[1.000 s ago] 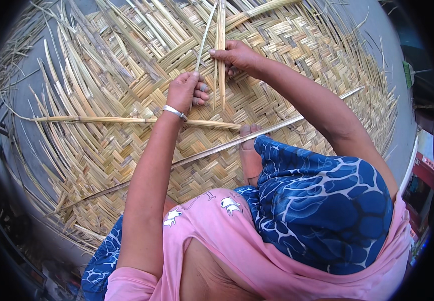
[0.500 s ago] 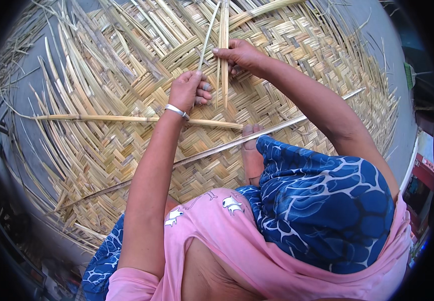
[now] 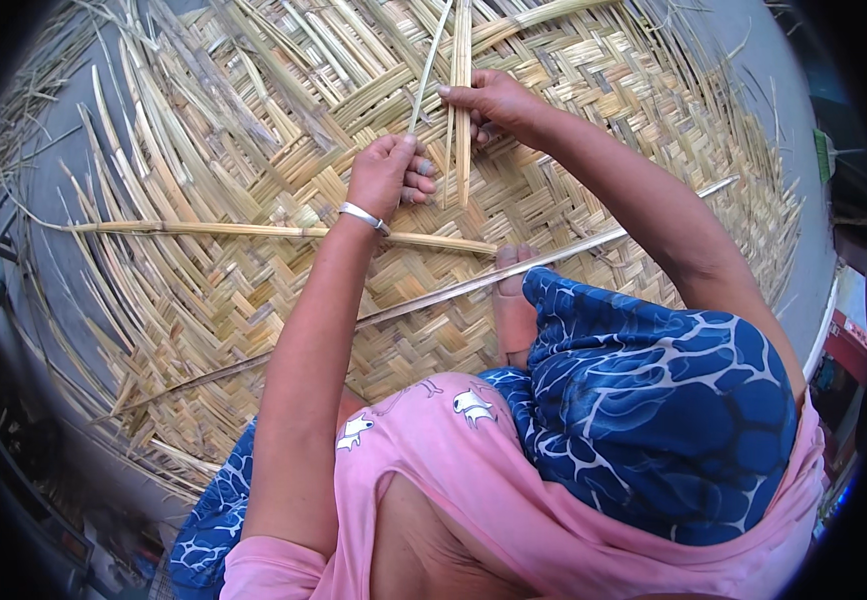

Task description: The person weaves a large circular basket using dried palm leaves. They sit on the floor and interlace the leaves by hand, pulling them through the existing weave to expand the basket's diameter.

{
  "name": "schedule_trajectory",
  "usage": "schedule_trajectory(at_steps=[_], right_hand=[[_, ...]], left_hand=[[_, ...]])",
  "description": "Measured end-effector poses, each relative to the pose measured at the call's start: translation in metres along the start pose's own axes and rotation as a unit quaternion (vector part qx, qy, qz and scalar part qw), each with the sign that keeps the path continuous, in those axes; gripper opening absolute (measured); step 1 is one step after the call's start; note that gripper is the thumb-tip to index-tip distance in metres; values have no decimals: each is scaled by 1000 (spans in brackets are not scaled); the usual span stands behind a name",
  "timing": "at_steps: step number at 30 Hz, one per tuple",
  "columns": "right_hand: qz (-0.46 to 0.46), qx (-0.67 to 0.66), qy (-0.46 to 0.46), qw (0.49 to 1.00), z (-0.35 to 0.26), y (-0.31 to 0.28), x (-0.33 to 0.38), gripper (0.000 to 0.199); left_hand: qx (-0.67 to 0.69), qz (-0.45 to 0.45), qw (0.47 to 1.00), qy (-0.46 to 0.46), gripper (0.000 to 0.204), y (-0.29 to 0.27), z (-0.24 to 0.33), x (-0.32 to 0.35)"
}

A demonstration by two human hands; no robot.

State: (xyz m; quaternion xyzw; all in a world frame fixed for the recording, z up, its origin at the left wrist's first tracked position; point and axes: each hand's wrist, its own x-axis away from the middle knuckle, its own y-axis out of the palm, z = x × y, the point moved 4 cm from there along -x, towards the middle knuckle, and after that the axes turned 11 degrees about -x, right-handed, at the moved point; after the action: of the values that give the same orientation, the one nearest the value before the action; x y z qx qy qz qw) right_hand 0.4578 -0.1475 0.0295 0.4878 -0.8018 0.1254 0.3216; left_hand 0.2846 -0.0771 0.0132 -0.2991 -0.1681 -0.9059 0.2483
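Between the thumb and fingers of my left hand (image 3: pixel 390 172) is a thin pale strip (image 3: pixel 427 72), its length running up and away to the far edge of the view. To its right, my right hand (image 3: pixel 501 107) pinches a wider yellow split-cane strip (image 3: pixel 462 150) that stands nearly straight up the picture. A narrow piece hangs close along its left side. Both hands are over the woven mat (image 3: pixel 593 130), a herringbone weave of flat straw-coloured strips. How the fingertips of my right hand close behind the strip is partly hidden.
A yellow cane strip (image 3: pixel 223 231) lies crosswise on the mat, passing under my left forearm. A long thin strip (image 3: pixel 433 297) runs diagonally by my bare foot (image 3: pixel 514 320). Unwoven strip ends (image 3: pixel 153 150) fan out at the left over grey floor (image 3: pixel 48 200).
The whole view has shifted slightly, so the mat and hands appear a little farther right. Both hands keep their hold on the strips.
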Motion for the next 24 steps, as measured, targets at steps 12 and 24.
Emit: schedule_trajectory(at_steps=[12,24], right_hand=[[-12,-4,7,1000,-2,0,0,33],[-11,-3,9,1000,1,-2,-4,35]], left_hand=[[18,-11,1000,-6,24,-2,-2,-2],[21,-19,1000,-6,23,-2,-2,-3]])
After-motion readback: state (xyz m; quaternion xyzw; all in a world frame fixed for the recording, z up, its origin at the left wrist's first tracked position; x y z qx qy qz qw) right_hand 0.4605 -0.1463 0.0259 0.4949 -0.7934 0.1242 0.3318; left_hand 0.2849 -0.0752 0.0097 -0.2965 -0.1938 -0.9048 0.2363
